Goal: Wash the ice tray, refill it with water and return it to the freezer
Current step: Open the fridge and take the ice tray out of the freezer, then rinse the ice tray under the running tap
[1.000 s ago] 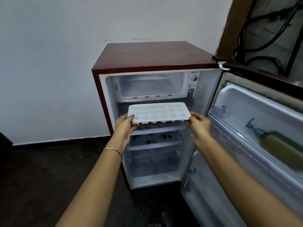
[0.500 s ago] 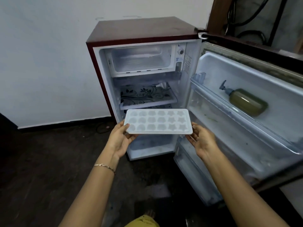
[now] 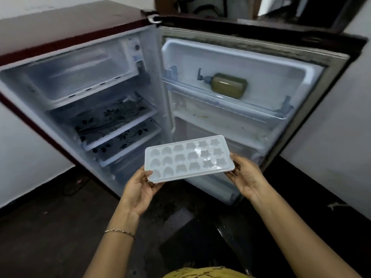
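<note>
I hold a white ice tray [image 3: 188,157] with heart and star shaped cells, level, in front of the open small fridge [image 3: 66,27]. My left hand [image 3: 138,187] grips its left short end from below. My right hand [image 3: 247,177] holds the right short end, fingers curled under the rim. The cells look empty. The freezer compartment [image 3: 80,75] at the top of the fridge stands open and holds nothing I can see.
The fridge door [image 3: 251,63] swings open to the right, with a green pump bottle [image 3: 226,85] lying on its upper shelf. Two floral-patterned shelves [image 3: 114,121] sit below the freezer. Dark floor [image 3: 50,227] lies underneath, white walls on both sides.
The tray has come away from the freezer, lower and to the right, nearer to me. My view has swung right and tilted, so the open door now fills the middle.
</note>
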A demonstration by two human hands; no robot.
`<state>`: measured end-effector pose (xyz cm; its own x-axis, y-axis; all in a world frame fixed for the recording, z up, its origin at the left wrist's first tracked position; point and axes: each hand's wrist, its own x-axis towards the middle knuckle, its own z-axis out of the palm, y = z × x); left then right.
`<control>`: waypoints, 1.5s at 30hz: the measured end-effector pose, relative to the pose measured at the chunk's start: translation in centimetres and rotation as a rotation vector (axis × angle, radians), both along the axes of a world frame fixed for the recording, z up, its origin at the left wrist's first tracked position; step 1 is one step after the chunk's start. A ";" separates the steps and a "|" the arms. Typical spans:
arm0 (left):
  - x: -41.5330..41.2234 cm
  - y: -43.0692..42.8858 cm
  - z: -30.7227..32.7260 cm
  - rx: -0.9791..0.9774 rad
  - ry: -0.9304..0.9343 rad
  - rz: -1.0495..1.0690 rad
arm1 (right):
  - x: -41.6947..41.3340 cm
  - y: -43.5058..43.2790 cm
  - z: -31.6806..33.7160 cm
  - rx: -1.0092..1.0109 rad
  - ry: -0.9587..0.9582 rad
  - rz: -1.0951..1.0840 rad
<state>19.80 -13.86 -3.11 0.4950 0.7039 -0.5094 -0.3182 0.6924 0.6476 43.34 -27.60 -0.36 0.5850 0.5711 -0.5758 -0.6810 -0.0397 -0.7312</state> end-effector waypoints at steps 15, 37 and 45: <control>12.4 -3.5 0.7 0.046 0.048 -0.723 | -1.3 -15.7 -0.9 -0.021 -0.043 -0.674; 30.2 -36.8 3.4 0.169 -0.091 -1.492 | -4.3 -47.7 3.6 0.025 -0.127 -1.409; 35.2 -47.9 4.5 0.155 -0.115 -1.643 | -4.4 -54.9 4.6 -0.003 -0.098 -1.610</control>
